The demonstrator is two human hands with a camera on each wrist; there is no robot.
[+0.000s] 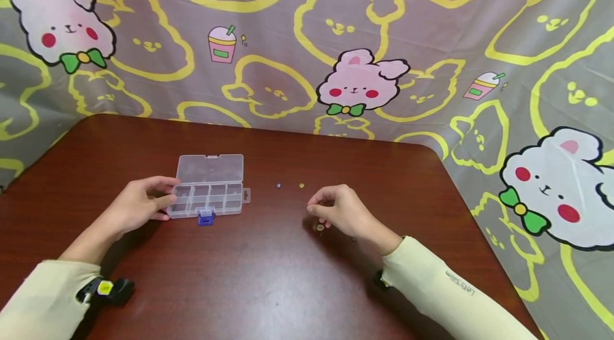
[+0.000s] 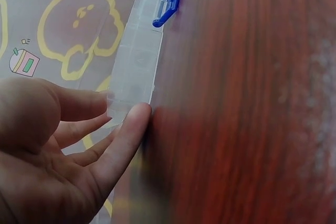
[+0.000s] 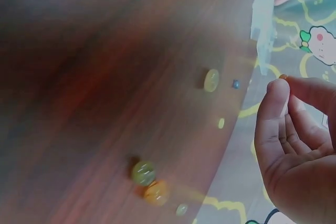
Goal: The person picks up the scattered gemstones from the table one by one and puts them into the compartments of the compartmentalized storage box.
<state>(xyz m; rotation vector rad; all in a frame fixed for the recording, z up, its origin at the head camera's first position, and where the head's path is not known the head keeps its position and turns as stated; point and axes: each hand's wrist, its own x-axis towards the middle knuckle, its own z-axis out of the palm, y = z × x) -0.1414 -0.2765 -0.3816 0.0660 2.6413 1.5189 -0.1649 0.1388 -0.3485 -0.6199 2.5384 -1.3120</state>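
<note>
A clear plastic compartment box stands on the table with its lid raised at the back and a blue latch at the front. My left hand grips the box's left end between thumb and fingers, also seen in the left wrist view. To the right of the box, my right hand is held over the table. In the right wrist view its thumb and index finger pinch a tiny orange bead, mostly covered by the fingertips. The box's visible compartments show no beads.
Between box and right hand lie a small blue bead and a yellow one. Glassy beads lie under the right hand, among them a green one touching an orange one. A patterned curtain hangs behind the table.
</note>
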